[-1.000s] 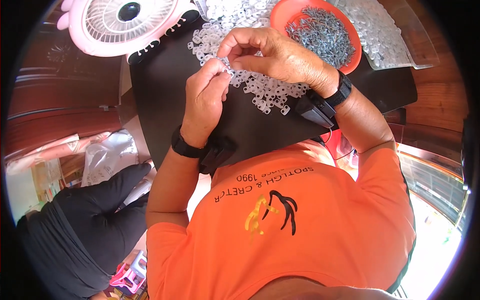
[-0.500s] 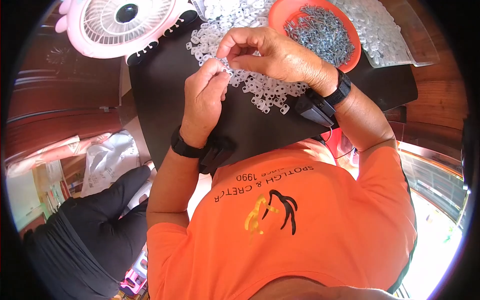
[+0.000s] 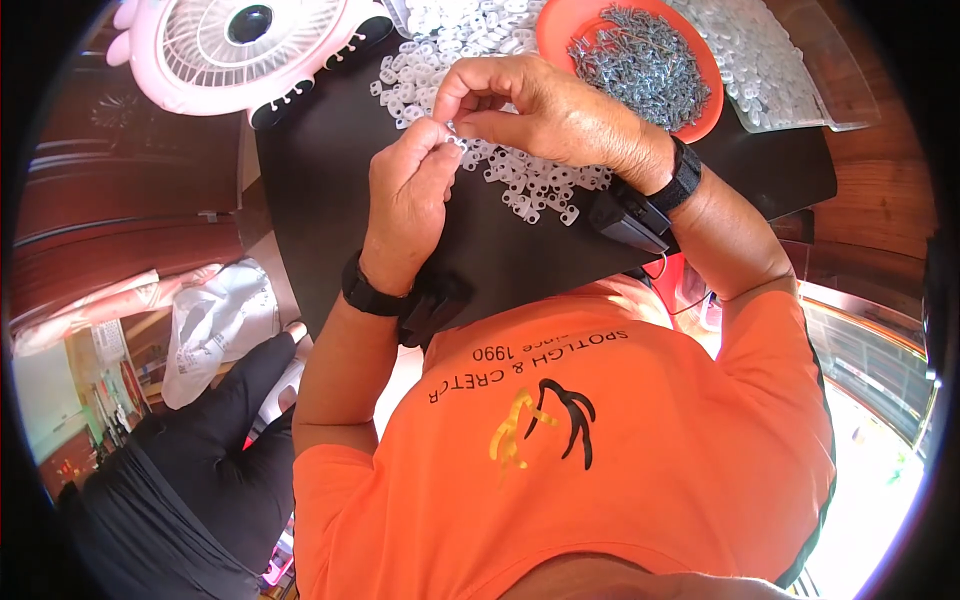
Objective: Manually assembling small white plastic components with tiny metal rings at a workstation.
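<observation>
My left hand [image 3: 408, 195] is closed in a pinch, with a small white plastic clip [image 3: 457, 143] showing at its fingertips. Bent over from the right, my right hand [image 3: 530, 108] has its thumb and forefinger pressed together right by that clip. Something tiny may be between them, but the fingers hide it. Below and behind both hands, a loose pile of white plastic clips with round holes [image 3: 540, 182] spreads over the dark table [image 3: 350, 215]. An orange-red bowl [image 3: 712, 75] full of small silvery nails or screws [image 3: 640, 70] stands beyond my right wrist.
A pink fan [image 3: 255, 50] stands at the far left of the table. Far right, a clear tray [image 3: 845, 95] holds many more white pieces. To my left sits another person in dark clothes [image 3: 190, 480], near a white plastic bag [image 3: 220, 325].
My right fingertips have come down a little, closing the gap to the clip in my left hand. At the left, the other person and the white bag have shifted slightly.
</observation>
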Motion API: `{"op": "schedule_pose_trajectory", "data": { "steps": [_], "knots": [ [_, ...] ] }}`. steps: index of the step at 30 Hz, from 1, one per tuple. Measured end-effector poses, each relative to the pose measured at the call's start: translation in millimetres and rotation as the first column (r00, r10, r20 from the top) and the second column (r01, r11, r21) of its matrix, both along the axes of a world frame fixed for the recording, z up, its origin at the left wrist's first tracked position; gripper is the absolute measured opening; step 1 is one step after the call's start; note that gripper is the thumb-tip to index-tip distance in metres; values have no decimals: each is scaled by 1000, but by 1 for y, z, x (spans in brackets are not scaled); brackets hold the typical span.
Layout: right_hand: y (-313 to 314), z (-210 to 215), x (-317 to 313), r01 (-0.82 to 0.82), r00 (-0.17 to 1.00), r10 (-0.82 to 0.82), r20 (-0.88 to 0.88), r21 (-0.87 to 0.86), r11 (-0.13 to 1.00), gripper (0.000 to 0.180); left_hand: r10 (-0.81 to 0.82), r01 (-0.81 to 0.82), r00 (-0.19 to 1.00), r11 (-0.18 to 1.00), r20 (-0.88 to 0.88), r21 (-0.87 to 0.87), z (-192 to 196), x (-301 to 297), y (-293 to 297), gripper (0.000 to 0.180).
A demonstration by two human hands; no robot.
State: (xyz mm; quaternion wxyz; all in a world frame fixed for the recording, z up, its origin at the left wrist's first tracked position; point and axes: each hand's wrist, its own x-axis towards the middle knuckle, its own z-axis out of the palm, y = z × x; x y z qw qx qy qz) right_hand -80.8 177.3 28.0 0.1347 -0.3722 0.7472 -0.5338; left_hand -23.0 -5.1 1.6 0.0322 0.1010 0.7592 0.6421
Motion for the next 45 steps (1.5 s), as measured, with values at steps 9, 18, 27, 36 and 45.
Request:
{"op": "schedule_pose_trajectory", "data": {
  "steps": [9,18,27,36,45],
  "knots": [
    [-4,-4,3,32,998,-31,55,-19,999,9,9,-10,1000,1000,12,26,0,3,1,14],
    [-5,-6,3,64,998,-63,28,-28,998,8,33,-34,999,998,21,48,5,1,0,14],
    [-4,-2,7,55,998,-55,-12,63,996,8,20,-20,999,1000,37,-17,3,3,1,17],
    [3,-9,-13,75,988,-55,148,-140,987,21,30,-34,998,995,47,97,7,-2,-3,18],
    [-1,-10,-6,55,997,-52,60,-36,998,18,-8,1,996,997,90,80,9,-2,-3,18]
  ]
}}
